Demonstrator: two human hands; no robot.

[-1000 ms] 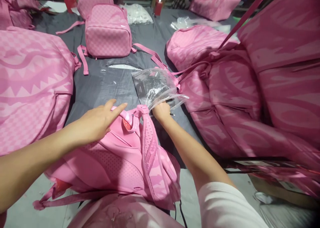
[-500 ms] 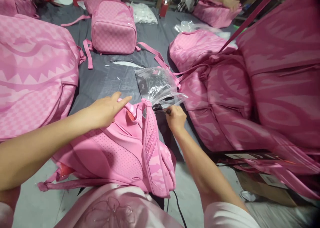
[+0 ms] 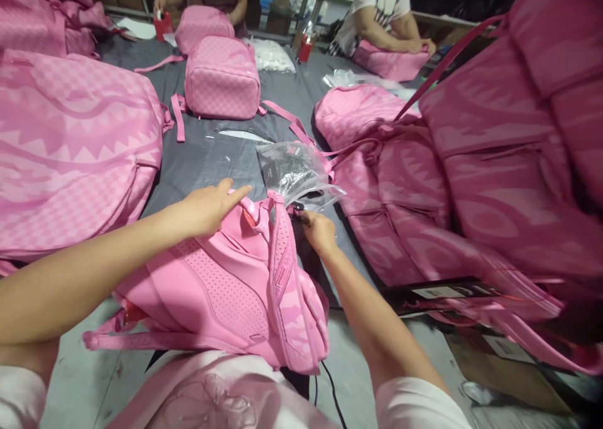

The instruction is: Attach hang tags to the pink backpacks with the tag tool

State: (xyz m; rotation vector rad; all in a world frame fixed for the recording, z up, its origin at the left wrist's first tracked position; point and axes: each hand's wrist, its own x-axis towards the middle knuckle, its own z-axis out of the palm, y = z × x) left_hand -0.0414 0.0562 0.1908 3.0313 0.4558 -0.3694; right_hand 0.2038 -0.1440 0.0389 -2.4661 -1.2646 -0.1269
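Note:
A pink backpack [image 3: 211, 291] leans at the table's near edge against my body, its dotted back panel and shoulder strap facing me. My left hand [image 3: 210, 209] holds its top beside the carry handle, index finger stretched out and the other fingertips partly hidden. Just right of the strap, my right hand [image 3: 320, 231] is closed round a small dark object [image 3: 298, 210], whose kind I cannot make out. Beyond that hand lies a clear plastic bag [image 3: 294, 168] with dark pieces inside.
Large pink backpacks crowd the left [image 3: 75, 146] and the right [image 3: 494, 165]. A checkered backpack [image 3: 223, 80] stands farther back on the dark table [image 3: 198, 165]. Across it, one person handles a pink bag [image 3: 391, 61]; another stands near a red container [image 3: 163, 27].
The view has tilted up, showing more of the people opposite. My right hand has moved slightly left and nearer the strap with the dark object. My left hand stays on the backpack's top.

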